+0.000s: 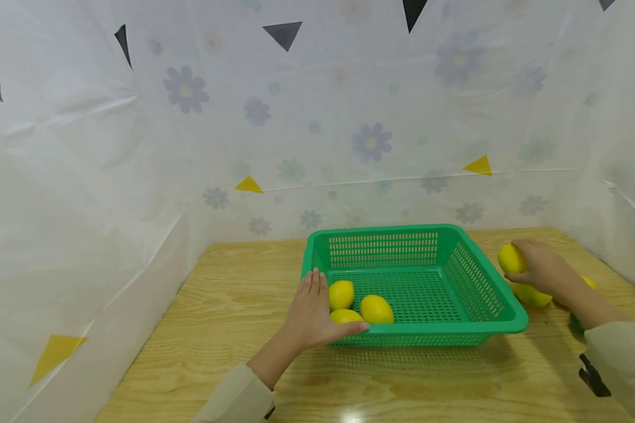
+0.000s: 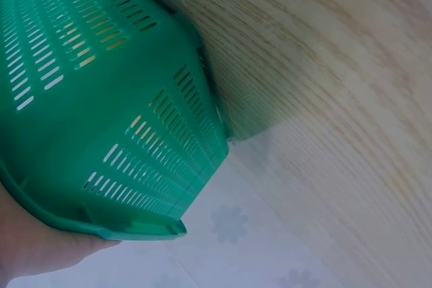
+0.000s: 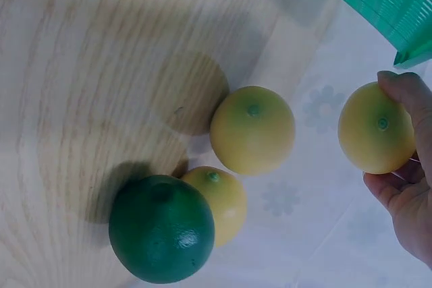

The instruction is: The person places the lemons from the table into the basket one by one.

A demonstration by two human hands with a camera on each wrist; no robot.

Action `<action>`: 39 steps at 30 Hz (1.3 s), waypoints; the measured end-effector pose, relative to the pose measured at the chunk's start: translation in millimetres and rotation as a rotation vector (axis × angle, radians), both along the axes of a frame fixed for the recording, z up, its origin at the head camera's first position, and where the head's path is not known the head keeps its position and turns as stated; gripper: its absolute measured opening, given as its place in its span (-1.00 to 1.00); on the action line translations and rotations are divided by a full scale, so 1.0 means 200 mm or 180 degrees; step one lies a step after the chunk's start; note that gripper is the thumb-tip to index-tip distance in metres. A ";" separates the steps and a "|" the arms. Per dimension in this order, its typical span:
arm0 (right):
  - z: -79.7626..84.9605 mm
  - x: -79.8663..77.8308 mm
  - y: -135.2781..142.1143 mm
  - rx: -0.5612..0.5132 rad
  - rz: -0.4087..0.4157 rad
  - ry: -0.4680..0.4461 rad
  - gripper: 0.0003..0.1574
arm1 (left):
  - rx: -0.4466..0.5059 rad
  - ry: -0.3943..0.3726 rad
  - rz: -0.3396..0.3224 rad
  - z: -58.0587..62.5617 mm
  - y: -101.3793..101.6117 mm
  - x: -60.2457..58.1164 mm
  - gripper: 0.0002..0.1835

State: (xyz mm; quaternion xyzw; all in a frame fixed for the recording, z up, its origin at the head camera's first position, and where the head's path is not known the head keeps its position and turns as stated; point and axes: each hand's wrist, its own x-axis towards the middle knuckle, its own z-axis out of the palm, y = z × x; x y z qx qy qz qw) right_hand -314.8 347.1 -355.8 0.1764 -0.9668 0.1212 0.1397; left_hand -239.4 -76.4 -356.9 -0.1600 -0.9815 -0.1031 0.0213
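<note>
A green plastic basket [image 1: 423,328] with slotted sides stands on the wooden table. Three lemons lie in its near left corner, one against the left wall [image 1: 341,295], one at the front [image 1: 346,316] and one a little to the right [image 1: 377,309]. My left hand [image 1: 310,314] rests on that corner, fingers straight along the left rim and thumb along the front rim. Just outside the basket's right side, my right hand [image 1: 547,267] grips a lemon [image 3: 376,128] between thumb and fingers, raised above the other fruit.
Two more lemons, one nearer the basket [image 3: 252,130] and one behind [image 3: 226,200], sit on the table [image 1: 233,294] right of the basket. A dark green round fruit [image 3: 162,231] overlaps the second one. White flowered sheeting [image 1: 317,117] encloses the back and sides.
</note>
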 end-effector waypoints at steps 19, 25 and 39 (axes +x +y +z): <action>0.11 0.03 -0.04 -0.0039 0.0025 0.0206 -0.21 | 0.0022 -0.0004 -0.0021 0.00 0.00 -0.01 0.22; 0.14 0.04 -0.05 -0.0023 0.0004 0.0222 -0.20 | 0.0084 0.0021 -0.0048 -0.01 -0.01 -0.01 0.26; 0.19 0.06 -0.11 0.0026 0.0014 0.0305 -0.19 | 0.0108 -0.0017 -0.0039 0.01 -0.01 0.00 0.24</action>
